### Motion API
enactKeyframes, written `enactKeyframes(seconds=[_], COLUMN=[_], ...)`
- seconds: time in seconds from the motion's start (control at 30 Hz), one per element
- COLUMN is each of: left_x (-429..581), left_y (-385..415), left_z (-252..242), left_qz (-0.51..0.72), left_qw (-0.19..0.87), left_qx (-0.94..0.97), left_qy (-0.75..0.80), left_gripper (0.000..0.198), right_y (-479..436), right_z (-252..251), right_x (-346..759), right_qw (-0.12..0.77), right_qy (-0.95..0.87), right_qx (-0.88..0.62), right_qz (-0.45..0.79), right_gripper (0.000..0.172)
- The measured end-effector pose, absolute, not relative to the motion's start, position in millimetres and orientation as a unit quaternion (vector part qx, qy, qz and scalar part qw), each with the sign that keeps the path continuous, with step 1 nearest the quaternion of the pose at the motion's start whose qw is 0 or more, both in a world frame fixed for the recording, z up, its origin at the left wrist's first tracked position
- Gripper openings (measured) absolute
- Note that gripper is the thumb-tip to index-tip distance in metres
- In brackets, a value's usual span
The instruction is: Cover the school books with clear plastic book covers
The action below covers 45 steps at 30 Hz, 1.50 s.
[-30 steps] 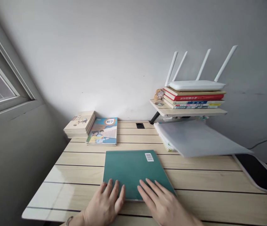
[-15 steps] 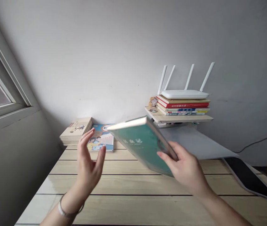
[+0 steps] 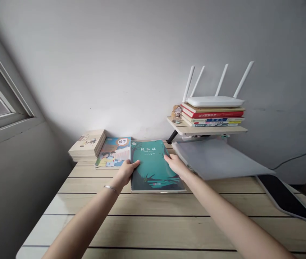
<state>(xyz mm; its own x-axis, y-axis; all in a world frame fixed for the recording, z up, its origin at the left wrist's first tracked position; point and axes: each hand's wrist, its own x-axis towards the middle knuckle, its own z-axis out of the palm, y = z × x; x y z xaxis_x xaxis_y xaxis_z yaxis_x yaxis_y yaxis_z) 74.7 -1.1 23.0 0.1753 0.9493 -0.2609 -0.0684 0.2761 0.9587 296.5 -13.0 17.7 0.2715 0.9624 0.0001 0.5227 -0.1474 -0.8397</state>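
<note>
"Book: where?"
"Twelve o'clock on the surface, half-curled hands gripping both sides, thumbs on top."
"Danger?"
"An uneven push could nudge the textbook at its nine o'clock or snag the folder at three."

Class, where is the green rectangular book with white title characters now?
In the head view, the green book is near centre, held between the left hand and right hand, right of the blue illustrated book, left of the translucent sheet.
</note>
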Motion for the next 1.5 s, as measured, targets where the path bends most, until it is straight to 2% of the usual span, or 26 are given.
enactKeyframes(seconds=[0.17,0.33,0.4,0.53,0.67,0.77,0.87,0.97,1.07,1.17,1.3,1.4,1.5], left_x=[89,95,96,91,78,68,60,55,54,54,50,42,32], left_y=[31,26,13,-9,-19,-18,-13,-7,-3,-3,-8,-14,-16], left_z=[2,-10,-21,-46,-53,-50,-49,-51,-51,-51,-48,-36,-21], left_qz=[0.385,0.411,0.416,0.402,0.329,0.263,0.251,0.258,0.256,0.256,0.266,0.281,0.356], left_qw=[0.563,0.455,0.397,0.189,0.096,0.088,0.103,0.122,0.14,0.15,0.155,0.136,0.085], left_qx=[0.476,0.537,0.591,0.741,0.821,0.863,0.879,0.88,0.877,0.874,0.873,0.868,0.816], left_qy=[0.555,0.58,0.566,0.504,0.457,0.422,0.391,0.38,0.381,0.384,0.379,0.386,0.448], left_gripper=[0.031,0.054,0.057,0.039,0.03,0.037,0.046,0.042,0.042,0.043,0.041,0.03,0.024], right_y=[12,31,34,38,44,48,46,35,18,0,-15,-19,-18], right_z=[-1,-20,-27,-35,-35,-34,-37,-43,-50,-54,-57,-60,-64], right_x=[302,301,302,302,299,299,305,314,323,328,334,338,342], right_qw=[0.335,0.315,0.302,0.289,0.306,0.33,0.358,0.393,0.419,0.428,0.444,0.468,0.501], right_qy=[-0.528,-0.521,-0.516,-0.524,-0.534,-0.541,-0.552,-0.563,-0.567,-0.58,-0.622,-0.631,-0.601], right_qx=[-0.75,-0.768,-0.778,-0.78,-0.769,-0.755,-0.729,-0.694,-0.672,-0.653,-0.617,-0.599,-0.596], right_qz=[0.218,0.198,0.192,0.183,0.173,0.169,0.188,0.217,0.228,0.23,0.189,0.156,0.18], right_gripper=[0.033,0.034,0.033,0.032,0.031,0.026,0.024,0.02,0.028,0.028,0.026,0.028,0.033])
